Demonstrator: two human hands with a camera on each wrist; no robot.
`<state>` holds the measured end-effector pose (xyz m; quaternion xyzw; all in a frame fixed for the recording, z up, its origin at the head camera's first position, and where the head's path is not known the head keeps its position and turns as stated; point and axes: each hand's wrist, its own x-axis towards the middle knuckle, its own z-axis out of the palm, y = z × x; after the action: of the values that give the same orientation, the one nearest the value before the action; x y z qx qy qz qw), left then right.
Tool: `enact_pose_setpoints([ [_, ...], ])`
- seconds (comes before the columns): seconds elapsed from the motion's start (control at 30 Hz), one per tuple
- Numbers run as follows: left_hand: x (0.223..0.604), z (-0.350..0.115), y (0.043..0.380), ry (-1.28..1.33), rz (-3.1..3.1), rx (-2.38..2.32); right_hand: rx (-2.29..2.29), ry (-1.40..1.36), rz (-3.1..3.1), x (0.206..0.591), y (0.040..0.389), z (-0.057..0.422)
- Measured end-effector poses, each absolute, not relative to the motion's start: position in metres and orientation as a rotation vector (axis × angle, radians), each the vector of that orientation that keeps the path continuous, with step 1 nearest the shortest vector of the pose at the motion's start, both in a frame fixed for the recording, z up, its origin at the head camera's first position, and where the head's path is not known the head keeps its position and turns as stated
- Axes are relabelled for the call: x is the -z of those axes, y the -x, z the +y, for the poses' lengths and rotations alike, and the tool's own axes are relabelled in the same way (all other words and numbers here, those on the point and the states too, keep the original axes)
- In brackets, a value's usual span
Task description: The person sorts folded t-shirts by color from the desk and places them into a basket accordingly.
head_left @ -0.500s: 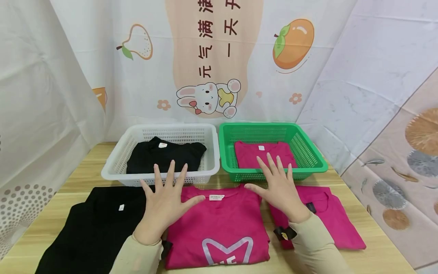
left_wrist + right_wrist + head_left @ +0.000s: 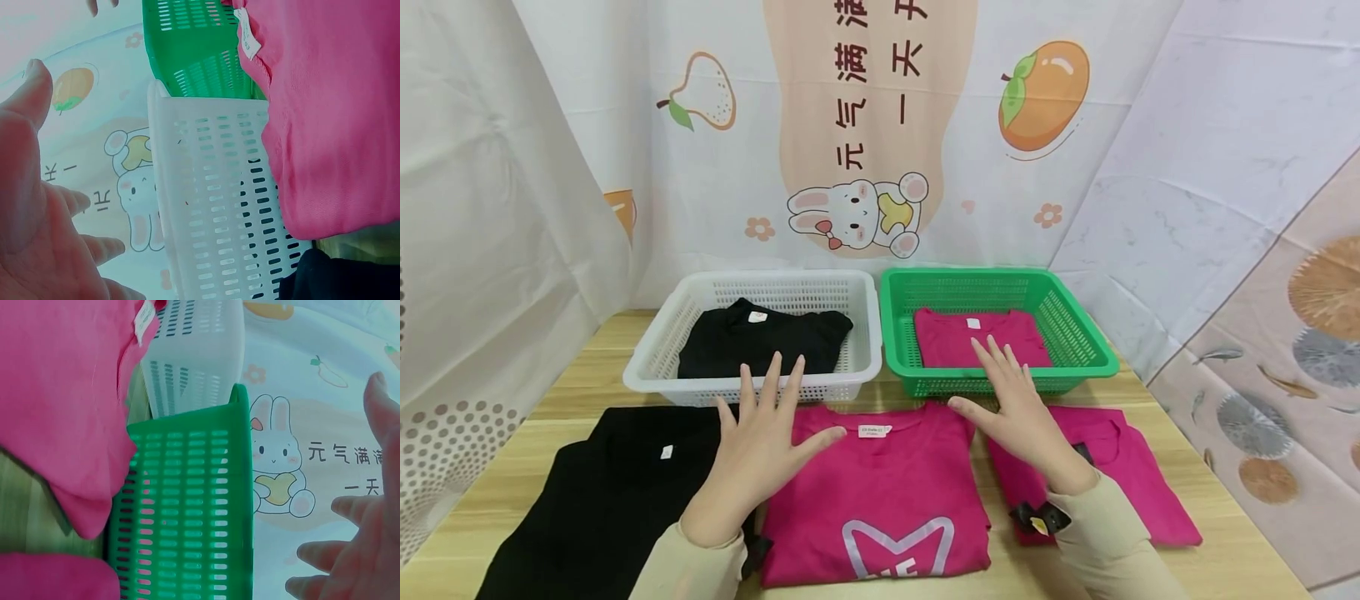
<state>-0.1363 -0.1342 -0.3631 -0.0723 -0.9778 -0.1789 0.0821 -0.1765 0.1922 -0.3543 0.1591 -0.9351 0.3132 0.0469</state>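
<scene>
My left hand point(image 2: 758, 446) hovers with spread fingers between a folded black shirt point(image 2: 617, 492) and a folded pink T-shirt point(image 2: 880, 492) with a white star print. On the other side, my right hand point(image 2: 1017, 412) is held over the gap between that T-shirt and another folded pink shirt point(image 2: 1138, 483), its fingers straight. Neither hand holds anything. Behind them stand a white basket point(image 2: 643, 379) with a folded black shirt point(image 2: 760, 342) inside and a green basket point(image 2: 1093, 362) with a folded pink shirt point(image 2: 940, 337) inside. Both wrist views show extended fingers.
The baskets stand side by side at the back of the wooden table point(image 2: 1232, 533). Right behind them hangs a printed cloth point(image 2: 715, 208), with further cloth on the left and right sides.
My left hand has shifted slightly left and toward me. My right hand has moved a little to the right and turned, its fingers now closer together. The shirts and baskets have not moved.
</scene>
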Motion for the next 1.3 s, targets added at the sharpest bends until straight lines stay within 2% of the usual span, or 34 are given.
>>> enact_pose_setpoints([
  [0.33, 0.364, -0.136, 0.125, 0.157, -2.941, 0.812, -1.297, -0.484, -2.791, 0.362, 0.161, 0.195],
  [0.8, 0.375, -0.141, 0.108, 0.097, -2.919, 1.185, -1.539, -0.434, -2.727, 0.376, 0.141, 0.192],
  [1.03, 0.384, -0.141, 0.108, 0.073, -2.936, 1.41, -1.595, -0.404, -2.752, 0.39, 0.14, 0.19],
  [1.3, 0.388, -0.14, 0.109, 0.057, -2.929, 1.458, -1.77, -0.426, -2.718, 0.404, 0.146, 0.187],
])
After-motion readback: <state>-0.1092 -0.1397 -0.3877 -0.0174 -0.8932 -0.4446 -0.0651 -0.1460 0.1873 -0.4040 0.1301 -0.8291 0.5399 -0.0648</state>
